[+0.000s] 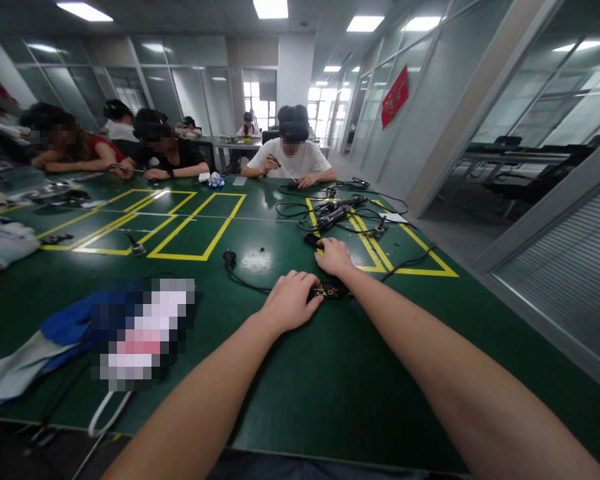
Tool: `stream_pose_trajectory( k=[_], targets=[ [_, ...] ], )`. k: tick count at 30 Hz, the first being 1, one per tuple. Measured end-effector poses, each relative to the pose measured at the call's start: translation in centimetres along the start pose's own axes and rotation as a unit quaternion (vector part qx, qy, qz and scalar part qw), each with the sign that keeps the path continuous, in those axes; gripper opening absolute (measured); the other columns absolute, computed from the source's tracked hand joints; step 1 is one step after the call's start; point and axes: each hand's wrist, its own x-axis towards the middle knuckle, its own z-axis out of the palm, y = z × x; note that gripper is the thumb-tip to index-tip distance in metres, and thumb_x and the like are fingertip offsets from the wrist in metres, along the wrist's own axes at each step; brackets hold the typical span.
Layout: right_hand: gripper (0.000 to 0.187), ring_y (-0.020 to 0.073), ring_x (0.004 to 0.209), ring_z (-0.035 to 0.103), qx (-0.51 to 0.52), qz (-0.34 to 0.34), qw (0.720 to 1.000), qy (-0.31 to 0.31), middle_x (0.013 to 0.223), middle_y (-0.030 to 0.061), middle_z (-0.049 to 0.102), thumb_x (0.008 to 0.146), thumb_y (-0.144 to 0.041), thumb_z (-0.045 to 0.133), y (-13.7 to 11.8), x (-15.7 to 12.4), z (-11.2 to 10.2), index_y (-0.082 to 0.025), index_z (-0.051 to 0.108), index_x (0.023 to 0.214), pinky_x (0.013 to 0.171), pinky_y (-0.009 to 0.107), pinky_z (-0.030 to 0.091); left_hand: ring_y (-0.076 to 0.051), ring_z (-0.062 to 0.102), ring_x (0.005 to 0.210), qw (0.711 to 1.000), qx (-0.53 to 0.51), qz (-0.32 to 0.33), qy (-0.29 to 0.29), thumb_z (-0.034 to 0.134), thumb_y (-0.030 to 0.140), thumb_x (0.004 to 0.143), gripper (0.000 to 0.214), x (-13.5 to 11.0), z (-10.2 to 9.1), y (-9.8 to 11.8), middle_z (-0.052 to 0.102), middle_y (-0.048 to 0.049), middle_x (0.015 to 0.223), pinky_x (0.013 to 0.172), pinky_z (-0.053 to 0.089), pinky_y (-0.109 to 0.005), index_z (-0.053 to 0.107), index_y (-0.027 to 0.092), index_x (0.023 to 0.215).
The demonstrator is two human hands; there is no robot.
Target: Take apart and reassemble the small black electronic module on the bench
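A small opened black device (pixel 329 291) with wiring and small parts showing inside lies on the green table. My left hand (pixel 291 301) is closed on its left end, thumb and index finger at its edges. A black cable with a plug (pixel 229 257) runs to the left from under this hand, and another black cable (pixel 405 263) leads away on the right. Just beyond the device, my right hand (pixel 336 257) is closed on a dark, elongated piece like a cover (pixel 312 239). Its fingertips are partly hidden.
Black tools and coiled cables (pixel 337 213) lie past my right hand. Yellow tape (pixel 177 257) marks rectangles on the table. At left are a blurred-out phone-like item (pixel 147 333), a blue and grey cloth (pixel 45 350) and another person's gloved hand (pixel 7 243). A person (pixel 293 150) sits opposite.
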Motion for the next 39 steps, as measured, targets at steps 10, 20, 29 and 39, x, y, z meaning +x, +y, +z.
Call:
stream_pose_trajectory(
  k=[10, 20, 29, 39],
  targets=[
    [0.003, 0.0244, 0.098, 0.069, 0.139, -0.089, 0.986, 0.007, 0.101, 0.0055, 0.076, 0.089, -0.023, 0.071, 2.4, -2.3, -1.1, -0.024, 0.068, 0.09, 0.092, 0.036, 0.052, -0.032, 0.065, 0.118, 0.997, -0.037, 0.017, 0.058, 0.065, 0.033, 0.1, 0.034, 0.1, 0.8, -0.9, 0.072, -0.0118, 0.126, 0.107, 0.054, -0.052, 0.063, 0.022, 0.132],
    [0.03, 0.02, 0.073, 0.062, 0.349, -0.142, 0.925, 0.043, 0.08, 0.0005, 0.069, 0.099, -0.052, 0.052, 3.4, -8.5, -3.8, -0.025, 0.061, 0.091, 0.07, 0.031, 0.048, -0.03, 0.059, 0.136, 0.977, -0.079, 0.065, 0.185, 0.065, 0.023, 0.099, 0.06, 0.0, 1.0, -1.5, 0.056, -0.0129, 0.149, 0.118, 0.051, -0.052, 0.047, 0.029, 0.156],
    [0.038, 0.0229, 0.082, 0.066, 0.325, -0.125, 0.935, 0.067, 0.084, 0.0044, 0.076, 0.1, -0.051, 0.053, 4.3, -10.0, -3.5, -0.022, 0.074, 0.087, 0.076, 0.032, 0.051, -0.028, 0.064, 0.122, 0.985, -0.042, 0.082, 0.148, 0.068, 0.028, 0.101, 0.04, 0.2, 0.7, -1.5, 0.07, -0.0104, 0.133, 0.11, 0.055, -0.049, 0.065, 0.025, 0.14],
    [0.031, 0.0258, 0.107, 0.074, 0.274, -0.099, 0.957, 0.0, 0.108, 0.0045, 0.083, 0.094, -0.022, 0.053, 6.3, -9.4, -2.7, -0.026, 0.083, 0.098, 0.106, 0.043, 0.054, -0.029, 0.064, 0.118, 0.997, -0.027, 0.028, 0.072, 0.064, 0.038, 0.104, 0.035, 0.3, 0.7, -2.1, 0.075, -0.0105, 0.124, 0.109, 0.053, -0.048, 0.072, 0.023, 0.134]
  ],
)
